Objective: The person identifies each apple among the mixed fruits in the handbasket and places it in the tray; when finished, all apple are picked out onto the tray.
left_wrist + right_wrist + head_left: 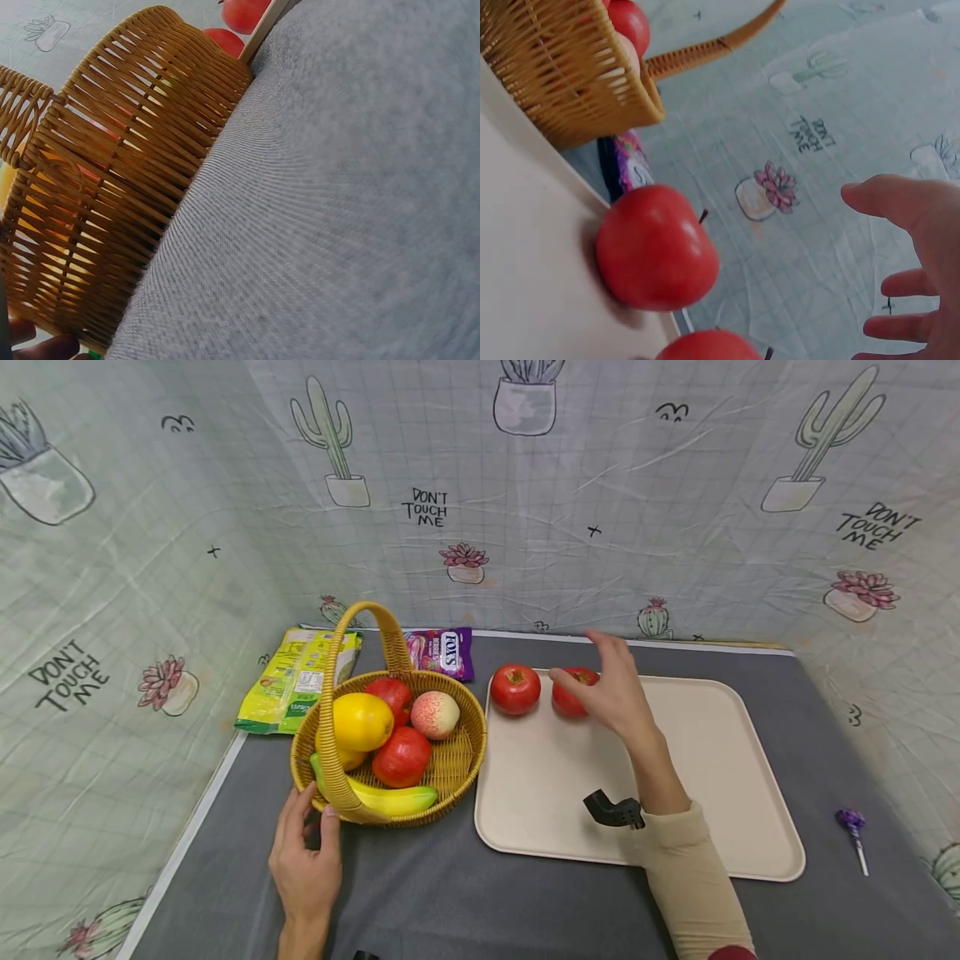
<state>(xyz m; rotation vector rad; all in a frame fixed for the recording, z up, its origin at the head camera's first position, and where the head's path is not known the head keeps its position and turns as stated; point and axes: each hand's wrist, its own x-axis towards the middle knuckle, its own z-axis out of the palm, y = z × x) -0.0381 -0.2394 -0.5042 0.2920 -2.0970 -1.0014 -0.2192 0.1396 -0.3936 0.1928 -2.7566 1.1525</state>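
A yellow wicker basket [459, 793] holds a banana [405, 800], a peach [435, 715], red fruits [402, 757] and yellow fruits [362, 722]. My left hand [306, 860] is at its front left side, fingertips right at the wicker and thumb spread apart. Two red apples sit at the far left of a beige tray [555, 785], the left apple [515, 689] beside the basket. Over the other apple [570, 695] hovers my right hand [611, 689], partly covering it in the head view. In the right wrist view its thumb and fingers are spread, with nothing between them.
Behind the basket lie a yellow-green packet [296, 681] and a purple candy bag [446, 652]. A purple lollipop [851, 818] rests right of the tray on the grey cloth [420, 893]. A printed curtain [562, 568] stands along the back and sides.
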